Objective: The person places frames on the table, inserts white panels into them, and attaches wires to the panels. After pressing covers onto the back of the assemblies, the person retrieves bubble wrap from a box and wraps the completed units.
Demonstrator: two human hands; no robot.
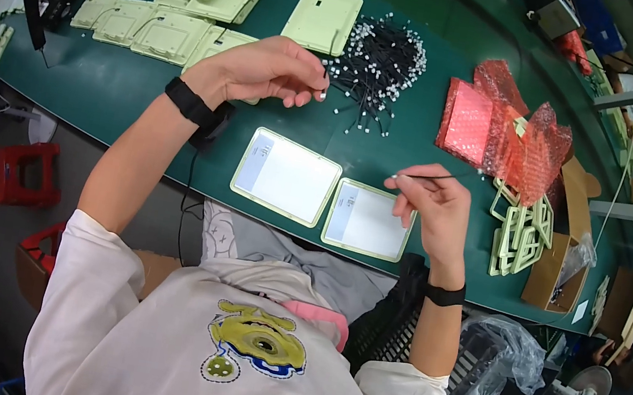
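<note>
dark green table [123, 92], red bubble wrap [505, 133], pale green panels [197, 7].

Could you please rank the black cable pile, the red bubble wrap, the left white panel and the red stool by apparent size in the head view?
1. Red bubble wrap
2. Black cable pile and left white panel: too alike to rank.
3. Red stool, though it sits farther down on the floor.

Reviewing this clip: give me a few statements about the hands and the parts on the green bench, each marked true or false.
1. The right hand pinches a thin black cable. True.
2. The left hand rests flat on a tablet. False: it is raised, fingertips pinching a small white-tipped piece beside the pile of black cables.
3. Two tablets lie side by side near the bench edge. True.
4. The red bubble wrap lies at the person's left. False: it lies to the right.
</note>
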